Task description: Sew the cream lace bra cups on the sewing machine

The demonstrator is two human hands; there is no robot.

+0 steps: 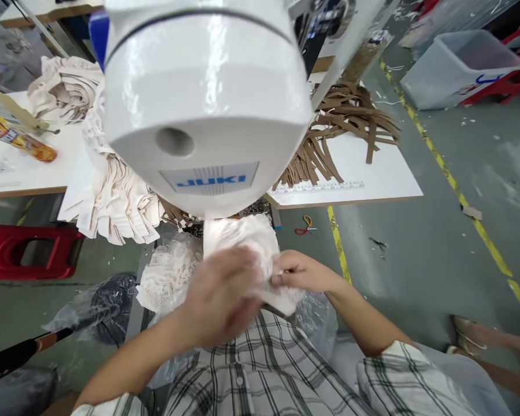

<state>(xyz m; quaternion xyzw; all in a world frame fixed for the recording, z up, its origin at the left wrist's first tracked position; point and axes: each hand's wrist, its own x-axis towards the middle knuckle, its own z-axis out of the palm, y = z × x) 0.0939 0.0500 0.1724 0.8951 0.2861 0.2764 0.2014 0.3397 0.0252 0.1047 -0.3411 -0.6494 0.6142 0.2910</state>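
Note:
White fabric (247, 234), partly lace-like, lies under the head of a white JUKI sewing machine (208, 115) and hangs toward my lap. At its right edge, my right hand (303, 271) pinches the cloth between thumb and fingers. My left hand (225, 294) is over the left side of the same fabric, smeared by motion, so its fingers are unclear. The machine head hides the needle area. A bunched pile of white lace pieces (171, 268) sits just left of my left hand.
Stacked cream fabric pieces (121, 202) drape over the table on the left. Brown strips (351, 115) cover part of the white board (385, 179) on the right. Red-and-yellow scissors (307, 225), a red stool (30, 251) and a translucent bin (459, 69) are around. A person's feet (468, 341) show at right.

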